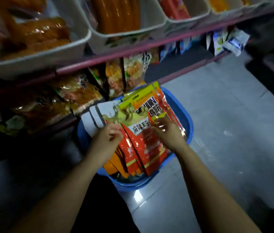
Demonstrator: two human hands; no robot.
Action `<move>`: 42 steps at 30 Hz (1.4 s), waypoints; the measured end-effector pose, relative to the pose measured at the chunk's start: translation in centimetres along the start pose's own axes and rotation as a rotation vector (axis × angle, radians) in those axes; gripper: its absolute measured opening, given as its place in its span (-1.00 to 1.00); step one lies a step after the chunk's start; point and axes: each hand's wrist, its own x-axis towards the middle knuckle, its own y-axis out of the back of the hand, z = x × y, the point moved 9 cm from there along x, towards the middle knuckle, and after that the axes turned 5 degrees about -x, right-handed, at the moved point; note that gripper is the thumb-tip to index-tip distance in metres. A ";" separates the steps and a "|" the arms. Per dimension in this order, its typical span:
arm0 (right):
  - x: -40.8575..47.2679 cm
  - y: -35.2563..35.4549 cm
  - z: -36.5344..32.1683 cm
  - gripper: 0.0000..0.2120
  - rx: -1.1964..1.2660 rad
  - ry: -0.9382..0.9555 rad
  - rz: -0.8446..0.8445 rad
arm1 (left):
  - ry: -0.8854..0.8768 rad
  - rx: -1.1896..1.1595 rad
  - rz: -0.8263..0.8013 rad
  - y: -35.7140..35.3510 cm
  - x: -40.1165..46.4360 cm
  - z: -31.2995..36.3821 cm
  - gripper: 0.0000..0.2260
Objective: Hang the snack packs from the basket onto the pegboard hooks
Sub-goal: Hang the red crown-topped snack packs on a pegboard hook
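A blue basket (185,115) stands on the floor, holding several red, orange and yellow-green snack packs (143,143) set upright. My left hand (106,137) has its fingers curled on the left edge of the front packs. On the right side of the stack, my right hand (165,131) pinches a pack near its middle. White-backed packs (95,118) lean at the basket's left. No pegboard hooks can be made out in this dim view.
Shelving with pink rails (132,51) runs along the left and top, with white bins (37,58) of orange snacks above and bagged snacks (80,93) below. Small packets (232,42) hang at the top right. Grey tiled floor (225,115) lies to the right.
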 end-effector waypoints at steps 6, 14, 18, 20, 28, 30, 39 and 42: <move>1.6 -4.7 2.4 -0.36 0.169 -0.097 -0.207 | 0.146 0.089 0.088 -1.8 1.2 -4.2 -0.63; 2.0 -7.5 4.0 -0.25 0.297 -0.173 -0.374 | 0.204 -0.067 0.206 -2.2 2.4 -4.5 -0.86; 1.1 -6.9 2.6 -0.37 0.568 -0.169 -0.390 | 0.225 -0.314 0.274 -1.3 1.3 -4.7 -0.92; 1.3 -4.5 0.9 -0.41 0.648 -0.128 -0.266 | 0.199 -0.425 0.268 -0.9 0.6 -3.6 -0.96; -0.3 3.8 -12.9 -0.51 0.690 0.205 -0.063 | -0.174 -0.478 0.415 7.9 -3.8 6.9 -0.82; -1.5 5.2 -17.3 -0.48 0.689 0.291 -0.025 | -0.287 -0.449 0.484 11.6 -6.1 9.6 -0.73; -8.4 6.8 -39.9 -0.87 0.768 0.732 -0.114 | -0.571 -0.467 0.975 30.9 -19.8 16.4 -0.83; -11.1 6.5 -47.1 -0.84 0.806 0.867 -0.137 | -0.650 -0.484 1.076 36.9 -24.3 17.3 -0.75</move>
